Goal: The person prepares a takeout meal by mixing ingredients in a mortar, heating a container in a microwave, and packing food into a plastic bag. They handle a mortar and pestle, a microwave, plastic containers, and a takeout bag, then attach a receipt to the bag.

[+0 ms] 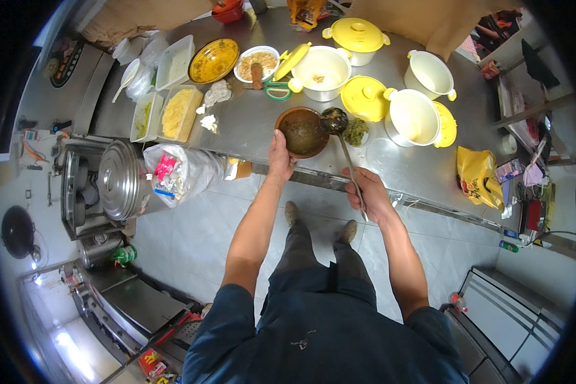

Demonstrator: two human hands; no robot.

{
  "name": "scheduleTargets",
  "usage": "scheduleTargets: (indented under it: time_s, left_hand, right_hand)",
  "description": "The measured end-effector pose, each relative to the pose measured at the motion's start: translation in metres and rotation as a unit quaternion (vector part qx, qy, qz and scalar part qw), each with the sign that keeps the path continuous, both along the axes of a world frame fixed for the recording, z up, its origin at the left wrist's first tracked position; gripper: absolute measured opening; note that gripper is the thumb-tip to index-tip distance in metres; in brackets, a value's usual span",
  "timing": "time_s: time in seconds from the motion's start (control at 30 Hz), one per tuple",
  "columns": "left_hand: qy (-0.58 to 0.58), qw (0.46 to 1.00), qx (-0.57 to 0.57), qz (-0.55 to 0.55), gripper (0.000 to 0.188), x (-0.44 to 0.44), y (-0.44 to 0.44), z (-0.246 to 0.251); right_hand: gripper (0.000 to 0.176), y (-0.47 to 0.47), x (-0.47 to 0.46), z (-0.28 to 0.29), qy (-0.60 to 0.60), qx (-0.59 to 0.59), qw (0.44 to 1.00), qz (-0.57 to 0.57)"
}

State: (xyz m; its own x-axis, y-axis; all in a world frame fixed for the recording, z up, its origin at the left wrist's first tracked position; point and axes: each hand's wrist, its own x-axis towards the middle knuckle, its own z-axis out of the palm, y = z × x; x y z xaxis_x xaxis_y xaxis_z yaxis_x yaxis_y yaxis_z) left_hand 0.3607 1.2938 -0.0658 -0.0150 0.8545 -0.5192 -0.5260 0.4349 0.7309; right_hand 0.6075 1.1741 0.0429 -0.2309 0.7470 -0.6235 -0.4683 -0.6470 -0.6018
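My left hand (281,156) grips the near rim of a brown bowl (303,133), whose inside is coated with dark green residue. In my right hand (370,194) is the handle of a metal ladle (346,152). The ladle's head (334,120) is over the bowl's right rim and carries dark, wet food. Just right of it, a mound of chopped green food (356,131) lies in what looks like a shallow clear dish. Behind that leans a yellow lid (364,98), beside a white pot with yellow handles (413,117).
Farther back stand another open white pot (321,72) and a lidded one (360,41). Green-handled scissors (278,90) lie near a bowl of crumbly food (258,62). Tubs of yellow shreds (178,114) and green food (146,116) sit left. A yellow bag (480,175) lies at right.
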Motion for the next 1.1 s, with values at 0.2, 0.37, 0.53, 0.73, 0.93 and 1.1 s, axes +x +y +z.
scheduleTargets:
  time_s: [0.2,0.37,0.53,0.73,0.93,1.1]
  left_hand:
    - [-0.027,0.999,-0.009,0.037,0.076,-0.012,0.003,-0.037]
    - [-0.006,0.998,-0.034,0.056,0.087,-0.035,0.020,-0.044]
    - [0.012,0.999,-0.006,0.039,0.076,-0.066,0.041,-0.037]
    - [0.189,0.981,0.043,0.019,0.046,-0.059,-0.015,-0.060]
    - [0.192,0.972,0.102,-0.085,0.025,0.096,-0.022,-0.057]
    - [0.307,0.944,0.079,-0.093,0.025,0.143,0.002,-0.029]
  right_hand:
    - [0.030,0.054,-0.077,-0.038,0.011,0.033,0.994,0.106]
    - [0.035,0.061,-0.094,-0.054,0.079,-0.023,0.996,0.040]
    - [0.057,0.046,-0.044,-0.068,-0.434,0.190,0.880,-0.037]
    - [0.074,0.017,0.048,-0.107,-0.768,0.258,0.584,-0.052]
    - [0.015,0.002,0.072,-0.140,-0.752,0.374,0.532,0.106]
    - [0.014,-0.008,0.088,-0.147,-0.767,0.376,0.506,0.117]
